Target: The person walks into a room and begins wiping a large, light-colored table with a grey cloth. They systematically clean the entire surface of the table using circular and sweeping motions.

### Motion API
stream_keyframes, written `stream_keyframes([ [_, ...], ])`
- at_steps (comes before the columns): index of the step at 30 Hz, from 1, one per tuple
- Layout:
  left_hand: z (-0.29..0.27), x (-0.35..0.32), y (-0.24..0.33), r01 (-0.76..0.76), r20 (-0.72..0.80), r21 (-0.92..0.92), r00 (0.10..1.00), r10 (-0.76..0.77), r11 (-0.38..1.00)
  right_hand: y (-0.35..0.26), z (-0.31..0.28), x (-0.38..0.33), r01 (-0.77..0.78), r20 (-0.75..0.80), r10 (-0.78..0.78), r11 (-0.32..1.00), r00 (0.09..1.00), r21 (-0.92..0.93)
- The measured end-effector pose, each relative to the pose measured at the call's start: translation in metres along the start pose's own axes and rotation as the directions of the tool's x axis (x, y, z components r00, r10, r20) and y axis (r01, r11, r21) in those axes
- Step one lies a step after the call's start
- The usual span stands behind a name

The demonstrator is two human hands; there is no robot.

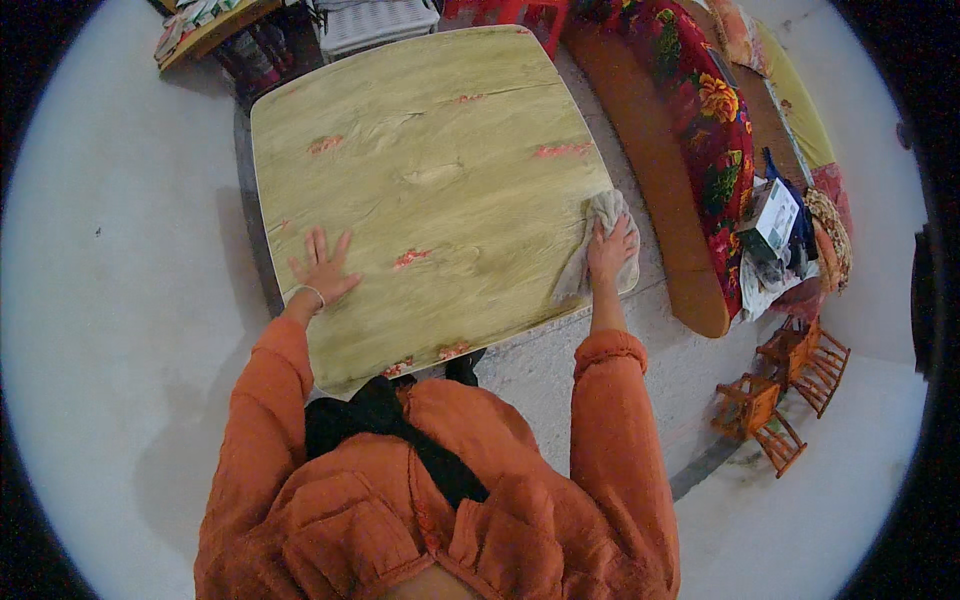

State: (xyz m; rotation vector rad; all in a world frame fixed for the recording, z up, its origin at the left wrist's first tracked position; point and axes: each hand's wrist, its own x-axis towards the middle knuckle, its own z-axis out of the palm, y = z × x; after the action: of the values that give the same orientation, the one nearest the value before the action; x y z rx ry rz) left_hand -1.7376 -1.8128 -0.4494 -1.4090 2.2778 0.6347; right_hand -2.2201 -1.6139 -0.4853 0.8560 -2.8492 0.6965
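Note:
A pale yellow-green table (430, 170) with wood-like streaks and red patches spreads out in front of me. On its left part my left hand (324, 268) rests flat, fingers spread, with a bracelet at the wrist. My right hand (612, 250) presses a greyish cloth (608, 207) onto the tabletop at the near right corner. Part of the cloth hangs out from under the palm on both sides, and its underside is hidden. Both of my forearms are in orange sleeves.
Right of the table stands a wooden bed or bench (640, 130) with a red floral cover (725, 150). A white box (770, 217) and crumpled fabrics lie on it. Small wooden chairs (755, 405) stand at the lower right. Behind the table are a white basket (375, 28) and a red stool (505, 14).

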Motion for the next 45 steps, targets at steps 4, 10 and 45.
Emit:
stream_keyframes([
  [4, 0.003, 0.001, 0.003, 0.015, -0.017, 0.007, 1.0, -0.015, 1.0, -0.001, -0.001, -0.04, 0.193, 0.056, -0.197, 0.979, 0.979, 0.06],
  [10, -0.004, -0.003, 0.009, 0.032, -0.015, -0.011, 0.999, -0.032, 0.999, -0.007, -0.04, -0.158, 0.283, 0.176, -0.3, 0.952, 0.938, 0.113],
  [45, 0.008, 0.004, 0.002, 0.031, -0.027, 0.033, 0.999, -0.03, 0.999, -0.12, 0.006, -0.118, 0.528, 0.265, -0.6, 0.795, 0.755, 0.298],
])
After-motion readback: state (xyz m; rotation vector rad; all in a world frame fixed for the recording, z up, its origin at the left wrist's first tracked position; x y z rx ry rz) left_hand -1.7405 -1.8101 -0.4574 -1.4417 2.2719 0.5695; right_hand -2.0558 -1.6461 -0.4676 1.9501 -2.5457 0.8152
